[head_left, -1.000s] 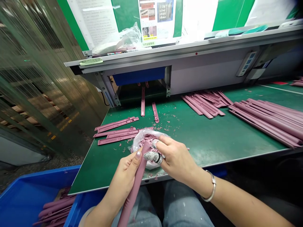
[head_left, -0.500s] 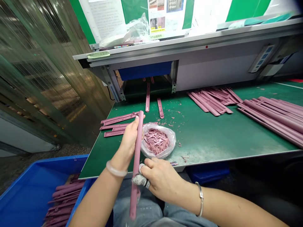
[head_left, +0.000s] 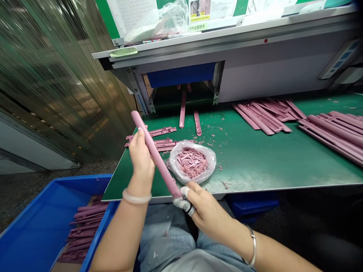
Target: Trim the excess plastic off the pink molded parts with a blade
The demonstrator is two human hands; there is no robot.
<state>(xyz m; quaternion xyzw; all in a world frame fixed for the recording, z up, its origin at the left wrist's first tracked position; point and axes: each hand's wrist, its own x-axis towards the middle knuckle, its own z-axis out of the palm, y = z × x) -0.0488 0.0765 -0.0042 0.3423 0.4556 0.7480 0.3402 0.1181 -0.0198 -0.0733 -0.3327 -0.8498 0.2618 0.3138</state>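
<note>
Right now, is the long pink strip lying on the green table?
No, the left hand and the right hand hold the pink strip tilted in the air above the table edge.

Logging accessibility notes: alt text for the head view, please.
A person's left hand and right hand hold a long mauve rubber strip slanted above a green worktable, the right hand pinching its lower end. Behind it sits a clear plastic bag of mauve scraps; a blue plastic crate of similar strips stands lower left.
</note>
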